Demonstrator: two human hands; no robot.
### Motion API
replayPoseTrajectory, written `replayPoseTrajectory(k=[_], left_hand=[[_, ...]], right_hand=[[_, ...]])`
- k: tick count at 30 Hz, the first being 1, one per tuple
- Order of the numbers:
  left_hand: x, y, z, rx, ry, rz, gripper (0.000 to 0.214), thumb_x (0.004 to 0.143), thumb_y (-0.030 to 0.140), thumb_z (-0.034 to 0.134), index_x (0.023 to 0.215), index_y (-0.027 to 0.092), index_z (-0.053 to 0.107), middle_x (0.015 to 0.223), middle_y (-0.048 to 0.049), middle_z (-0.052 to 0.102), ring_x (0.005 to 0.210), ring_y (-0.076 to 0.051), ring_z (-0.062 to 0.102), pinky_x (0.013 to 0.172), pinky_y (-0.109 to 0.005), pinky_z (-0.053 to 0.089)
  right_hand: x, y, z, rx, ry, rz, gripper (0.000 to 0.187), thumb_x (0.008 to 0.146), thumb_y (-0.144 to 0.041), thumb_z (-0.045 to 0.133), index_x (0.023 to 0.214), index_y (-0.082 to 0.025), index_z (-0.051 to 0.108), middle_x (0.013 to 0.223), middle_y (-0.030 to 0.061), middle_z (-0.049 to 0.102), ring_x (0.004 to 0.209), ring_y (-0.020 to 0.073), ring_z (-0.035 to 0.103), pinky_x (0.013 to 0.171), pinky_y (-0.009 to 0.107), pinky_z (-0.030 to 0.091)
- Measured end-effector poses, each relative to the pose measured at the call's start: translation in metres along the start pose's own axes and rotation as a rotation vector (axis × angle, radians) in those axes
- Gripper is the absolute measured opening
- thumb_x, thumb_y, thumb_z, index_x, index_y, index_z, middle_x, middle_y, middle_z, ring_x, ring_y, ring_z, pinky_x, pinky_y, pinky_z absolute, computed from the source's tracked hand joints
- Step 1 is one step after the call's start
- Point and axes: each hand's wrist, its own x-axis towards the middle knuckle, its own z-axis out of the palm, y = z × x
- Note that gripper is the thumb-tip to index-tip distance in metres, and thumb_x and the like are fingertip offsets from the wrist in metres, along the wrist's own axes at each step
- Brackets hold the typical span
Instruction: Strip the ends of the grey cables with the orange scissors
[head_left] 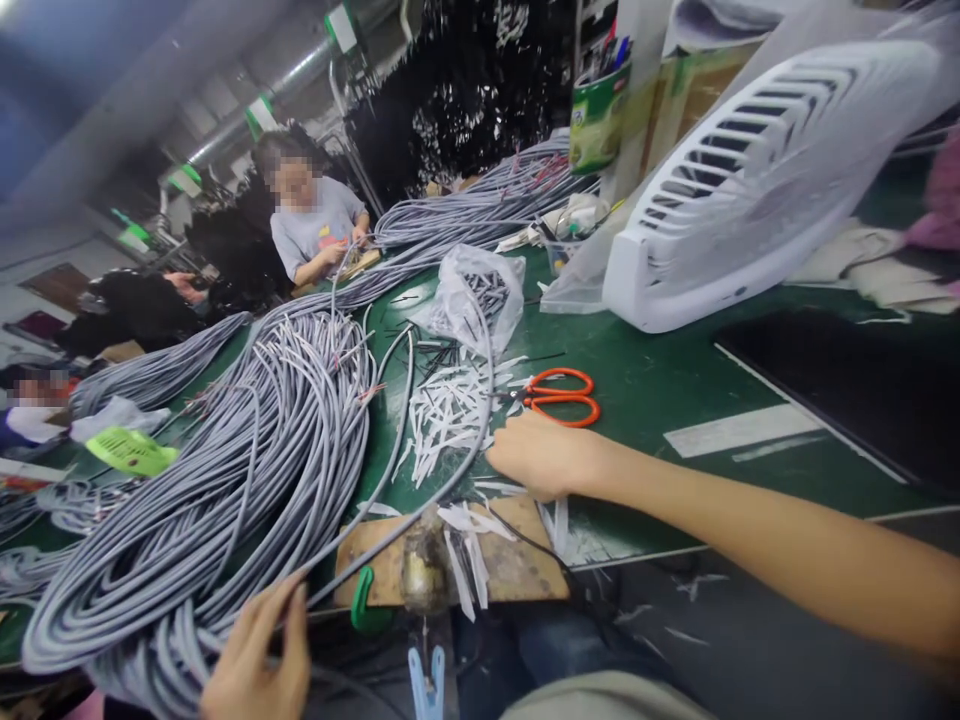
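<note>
My left hand (259, 650) is at the lower left, its thumb and fingers closed on a grey cable (352, 530) beside a large coil of grey cables (202, 520). My right hand (544, 455) is closed, knuckles up, on the green table, and its fingertips are hidden. Just left of it lies a pile of white strips (442, 415), with a curved length of cable passing over them. Orange-handled scissors (562, 397) rest right above this hand. A clear plastic bag (476, 295) of small dark grey pieces stands behind the pile.
A wooden board (525, 570) with a metal fixture (425, 565) sits at the table's front edge, a blue clip (426, 685) below. At right are a white fan (765, 190) and a black mat (847, 390). A co-worker (315, 215) handles cables across the table.
</note>
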Motion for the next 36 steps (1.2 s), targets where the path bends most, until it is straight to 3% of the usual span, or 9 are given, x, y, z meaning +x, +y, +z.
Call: replayPoseTrajectory(k=[3,6,12,15,21,25,28,31,36], left_hand=[[0.036,0.02,0.05,0.033,-0.195,0.133,0.029,0.085,0.035,0.045,0.092,0.015,0.066,0.096,-0.0117,0.064,0.087,-0.024,0.06,0.076,-0.038,0.05],[0.057,0.037,0.078,0.046,-0.335,0.11,0.032,0.084,0.034,0.04,0.076,0.017,0.065,0.083,-0.0107,0.067,0.077,-0.026,0.062,0.068,-0.039,0.05],[0.087,0.037,0.056,-0.096,-0.167,-0.227,0.026,0.079,0.039,0.041,0.069,0.02,0.055,0.053,-0.002,0.059,0.049,-0.019,0.057,0.053,-0.031,0.044],[0.119,0.048,0.043,-0.241,-0.228,-0.36,0.031,0.078,0.046,0.043,0.066,0.02,0.055,0.044,0.0031,0.05,0.037,-0.014,0.045,0.042,-0.025,0.035],[0.197,0.134,0.072,-1.076,-0.365,-0.288,0.038,0.067,0.044,0.062,0.088,0.013,0.061,0.047,0.0081,0.042,0.038,-0.006,0.036,0.037,-0.018,0.027],[0.218,0.179,0.093,-1.238,-0.295,-0.168,0.038,0.067,0.038,0.063,0.091,0.01,0.066,0.056,0.0019,0.057,0.042,-0.007,0.042,0.04,-0.019,0.034],[0.21,0.178,0.1,-1.097,-0.202,-0.109,0.03,0.072,0.036,0.059,0.082,0.01,0.072,0.059,-0.0013,0.063,0.05,-0.011,0.052,0.047,-0.021,0.041],[0.197,0.158,0.1,-0.998,-0.225,-0.007,0.027,0.073,0.034,0.058,0.077,0.012,0.074,0.061,-0.0024,0.068,0.054,-0.015,0.058,0.05,-0.023,0.046],[0.183,0.132,0.09,-0.843,-0.212,0.075,0.025,0.075,0.032,0.056,0.077,0.014,0.074,0.064,-0.0038,0.07,0.056,-0.017,0.062,0.051,-0.024,0.048]], right_hand=[[0.004,-0.001,0.0,-0.004,0.004,0.03,0.019,0.065,-0.005,0.06,0.08,-0.008,0.07,0.077,0.0168,0.069,0.081,0.0273,0.066,0.061,0.029,0.043],[0.004,-0.002,-0.001,0.02,0.023,0.048,0.018,0.07,-0.007,0.058,0.083,-0.008,0.07,0.082,0.0173,0.07,0.081,0.0278,0.066,0.06,0.03,0.043],[-0.003,0.005,-0.01,0.024,0.08,0.087,0.021,0.075,-0.005,0.054,0.089,-0.008,0.069,0.085,0.0169,0.07,0.084,0.0261,0.066,0.064,0.03,0.043],[-0.006,0.014,-0.016,0.036,0.18,0.133,0.019,0.08,-0.011,0.053,0.089,-0.008,0.069,0.086,0.0181,0.069,0.088,0.0269,0.065,0.069,0.03,0.042],[-0.004,0.033,-0.022,0.336,0.496,0.266,0.027,0.087,-0.025,0.049,0.075,-0.011,0.068,0.073,0.0167,0.069,0.075,0.0261,0.066,0.061,0.027,0.04],[-0.004,0.048,-0.032,0.487,0.637,0.287,0.025,0.086,-0.01,0.043,0.078,-0.011,0.066,0.073,0.0104,0.069,0.071,0.0176,0.064,0.062,0.022,0.041],[-0.004,0.056,-0.04,0.622,0.874,0.342,0.029,0.089,-0.011,0.034,0.095,-0.011,0.063,0.074,0.006,0.066,0.067,0.0138,0.06,0.061,0.022,0.042],[-0.006,0.058,-0.042,1.017,1.143,0.204,0.024,0.082,-0.02,0.045,0.095,-0.011,0.063,0.064,0.0012,0.059,0.055,0.0117,0.053,0.053,0.022,0.041],[-0.007,0.053,-0.038,1.306,1.186,-0.061,0.02,0.07,-0.031,0.06,0.077,-0.013,0.064,0.064,0.0004,0.059,0.057,0.0111,0.053,0.056,0.023,0.041]])
